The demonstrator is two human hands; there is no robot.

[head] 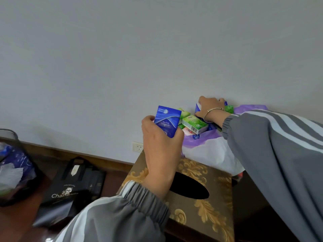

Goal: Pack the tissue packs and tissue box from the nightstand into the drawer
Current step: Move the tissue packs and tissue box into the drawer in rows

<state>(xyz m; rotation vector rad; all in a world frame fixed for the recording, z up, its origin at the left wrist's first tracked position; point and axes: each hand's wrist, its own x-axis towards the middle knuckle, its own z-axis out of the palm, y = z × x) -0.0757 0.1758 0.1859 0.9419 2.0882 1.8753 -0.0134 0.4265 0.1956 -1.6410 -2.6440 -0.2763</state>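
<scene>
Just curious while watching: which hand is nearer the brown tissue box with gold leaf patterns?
Left. The left hand, gripping a blue tissue pack, is just above the brown tissue box; the right hand reaches beyond it, by the wall.

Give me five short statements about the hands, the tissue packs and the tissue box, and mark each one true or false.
1. The left hand holds a blue tissue pack. True.
2. The right hand hangs idle at the person's side. False: it reaches in among the green packs near the wall.
3. The tissue box is brown with gold leaf patterns. True.
4. A tissue sticks out of the box's opening. False: the oval opening is dark and nothing pokes out.
5. The green packs are inside the tissue box. False: they lie behind it on a purple bag.
</scene>
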